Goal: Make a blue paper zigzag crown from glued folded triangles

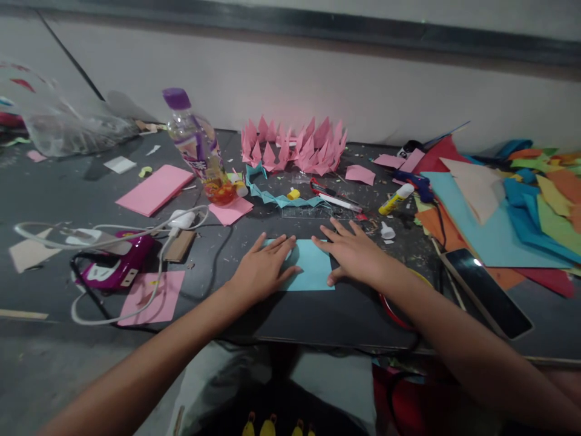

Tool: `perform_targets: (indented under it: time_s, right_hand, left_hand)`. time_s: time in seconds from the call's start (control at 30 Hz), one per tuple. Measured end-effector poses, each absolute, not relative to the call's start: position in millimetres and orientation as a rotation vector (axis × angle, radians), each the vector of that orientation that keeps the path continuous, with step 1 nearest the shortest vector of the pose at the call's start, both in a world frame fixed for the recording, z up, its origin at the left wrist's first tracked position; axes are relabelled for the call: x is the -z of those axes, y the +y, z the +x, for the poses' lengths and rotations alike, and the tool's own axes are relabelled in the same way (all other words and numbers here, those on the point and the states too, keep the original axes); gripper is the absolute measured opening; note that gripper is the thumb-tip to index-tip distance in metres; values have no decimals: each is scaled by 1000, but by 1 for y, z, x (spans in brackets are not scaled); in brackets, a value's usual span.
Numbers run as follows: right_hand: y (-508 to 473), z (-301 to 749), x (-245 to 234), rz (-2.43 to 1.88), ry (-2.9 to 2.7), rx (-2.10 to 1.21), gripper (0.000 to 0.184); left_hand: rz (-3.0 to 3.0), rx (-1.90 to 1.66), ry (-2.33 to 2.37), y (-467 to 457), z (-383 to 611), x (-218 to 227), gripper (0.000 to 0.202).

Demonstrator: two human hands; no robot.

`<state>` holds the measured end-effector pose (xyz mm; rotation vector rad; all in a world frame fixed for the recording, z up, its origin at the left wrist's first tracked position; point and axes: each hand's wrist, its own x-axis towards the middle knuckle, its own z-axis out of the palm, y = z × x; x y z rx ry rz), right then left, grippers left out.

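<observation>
A light blue sheet of paper (311, 269) lies flat on the dark table near its front edge. My left hand (265, 266) rests on the sheet's left part, fingers stretched out and palm down. On the right, my right hand (351, 251) spreads its fingers over the sheet's upper right corner, with the thumb by the right edge. Behind the sheet are a clear ruler (306, 213), a strip of folded blue paper points (267, 197) and a ring of folded pink paper points (295, 148).
Left of my hands stand a purple-capped bottle (200, 151), pink paper (155, 189) and a purple power strip (118, 266) with a white cable. To the right lie a glue stick (396, 200), a glue gun (415, 184), a phone (488, 293) and several coloured sheets (521, 236).
</observation>
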<state>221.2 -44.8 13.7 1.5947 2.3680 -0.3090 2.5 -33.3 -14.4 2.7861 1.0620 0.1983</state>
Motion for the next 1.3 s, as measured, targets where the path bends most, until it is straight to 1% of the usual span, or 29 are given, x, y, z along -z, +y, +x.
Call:
perform_targets:
  time_s: [0.07,0.27,0.6,0.8,0.9,1.1,1.23,1.3]
  right_hand:
    - [-45,221,-15,1609,2350,321,102]
    - [-45,226,-8,1669,2421,339,99]
    - [-61,226,-8,1846,2302,183,87]
    - [-68,218,-16,1883,2183,211,82]
    - [-69,222,-14,1890,2184,319,84]
    - [-75,235,2,1962,2191,581,94]
    - [-78,238,9,1975,2226,593,104]
    - [-78,237,10,1978,2247,603,107]
  left_hand:
    - [2757,-188,1159,-33,-10,13,53]
    - [2688,-134,1405,-38,-33,10,63]
    - [2661,-172,1432,-45,-32,12,60]
    - [2653,-219,1452,-48,-31,15,60]
    - [2658,-230,1472,-49,-32,16,58]
    - [2691,-294,1505,-49,-33,20,60]
    - [2684,-260,1489,-48,-35,22,65]
    - [2694,-247,1429,-47,-36,21,64]
